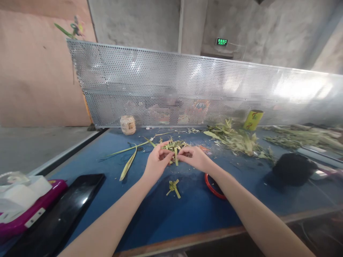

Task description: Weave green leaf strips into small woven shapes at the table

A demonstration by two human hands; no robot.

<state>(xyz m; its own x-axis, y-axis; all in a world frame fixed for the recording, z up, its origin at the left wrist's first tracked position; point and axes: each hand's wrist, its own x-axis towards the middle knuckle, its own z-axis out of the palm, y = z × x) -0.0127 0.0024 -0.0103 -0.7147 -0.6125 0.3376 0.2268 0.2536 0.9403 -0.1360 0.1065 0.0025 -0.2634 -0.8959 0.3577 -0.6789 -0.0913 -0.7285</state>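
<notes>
My left hand (pixel 157 160) and my right hand (pixel 194 157) meet above the blue table (pixel 187 210), fingers curled and pinching a small woven piece of green leaf strip (pixel 175 156) between them. Just behind the hands lies a small heap of cut leaf scraps (pixel 174 144). A small folded leaf piece (pixel 173 187) lies on the table below the hands. Long loose leaf blades (pixel 130 160) lie to the left of my left hand.
A red ring (pixel 211 185) lies partly under my right forearm. A dark phone (pixel 66 210) and a pink case (pixel 29 210) sit front left, a black cap (pixel 291 169) right. Leaf piles (pixel 238 139), a yellow-green can (pixel 253 119), a twine roll (pixel 128 125) and a perforated metal screen (pixel 187 92) stand behind.
</notes>
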